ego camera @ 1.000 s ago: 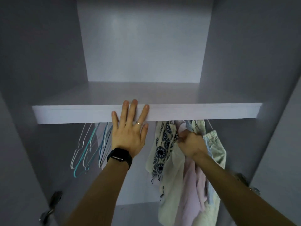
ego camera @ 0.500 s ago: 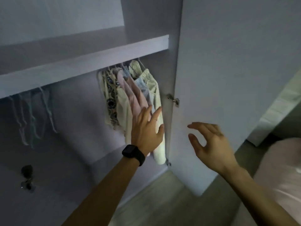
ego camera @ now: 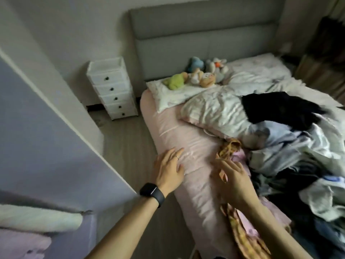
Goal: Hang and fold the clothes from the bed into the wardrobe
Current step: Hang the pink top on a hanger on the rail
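Observation:
A pile of mixed clothes [ego camera: 298,150], dark, pale blue and white, covers the right half of the bed [ego camera: 186,131] with its pink sheet. A yellow patterned garment [ego camera: 228,148] lies along the near edge of the pile. My right hand [ego camera: 233,176] hovers over this garment with fingers spread, holding nothing. My left hand [ego camera: 169,169], with a black watch on the wrist, is flat over the bed's left edge, fingers straight. The lilac wardrobe door [ego camera: 46,146] stands open at the left.
A white drawer tower [ego camera: 112,88] stands beside the grey headboard [ego camera: 205,34]. Several soft toys [ego camera: 197,73] and pillows [ego camera: 211,107] lie at the head of the bed. A strip of wooden floor [ego camera: 128,150] runs between wardrobe and bed.
The view swung from the wardrobe interior round to the bed. Both hands left the shelf and hanging clothes and now reach over the bed.

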Tool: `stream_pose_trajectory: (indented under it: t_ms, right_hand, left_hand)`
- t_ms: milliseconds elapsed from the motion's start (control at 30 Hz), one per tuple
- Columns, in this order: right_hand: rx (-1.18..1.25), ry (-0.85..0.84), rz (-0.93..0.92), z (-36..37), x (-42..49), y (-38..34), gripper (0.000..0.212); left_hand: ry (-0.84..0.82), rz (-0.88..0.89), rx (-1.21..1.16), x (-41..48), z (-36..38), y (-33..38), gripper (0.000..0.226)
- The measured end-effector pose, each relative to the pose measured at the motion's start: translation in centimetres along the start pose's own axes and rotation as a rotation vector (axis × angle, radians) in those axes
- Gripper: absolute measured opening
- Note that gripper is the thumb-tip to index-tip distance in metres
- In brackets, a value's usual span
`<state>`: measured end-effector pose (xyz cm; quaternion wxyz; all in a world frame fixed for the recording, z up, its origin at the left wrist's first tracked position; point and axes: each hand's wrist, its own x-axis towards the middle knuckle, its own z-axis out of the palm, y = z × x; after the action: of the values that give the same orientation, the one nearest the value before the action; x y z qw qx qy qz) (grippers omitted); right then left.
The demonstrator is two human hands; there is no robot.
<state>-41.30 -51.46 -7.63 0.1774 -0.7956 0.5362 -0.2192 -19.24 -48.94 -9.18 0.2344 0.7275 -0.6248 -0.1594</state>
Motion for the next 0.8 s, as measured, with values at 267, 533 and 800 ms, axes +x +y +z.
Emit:
stream_pose_trajectory:
  t_ms: [267,533,800]
  right_hand:
    - [-0.058,0.083,0.405,-2.7,-5.2,13.9,0.035]
    - [-0.034,-0.044,0.626,-0.3,-5.2,21.3,0.036]
    - [-0.031,-0.263,0.722,9.4,-0.9,26.8,0.042]
  left_hand:
    - [-0.262,0.265,0.164,6.1,11.5,7.5,0.059]
    - [-0.502,0.235,0.289,10.7,19.5,6.4,0.056]
    - [-0.665,0.105,0.384,14.7,31.0,-2.6,0.058]
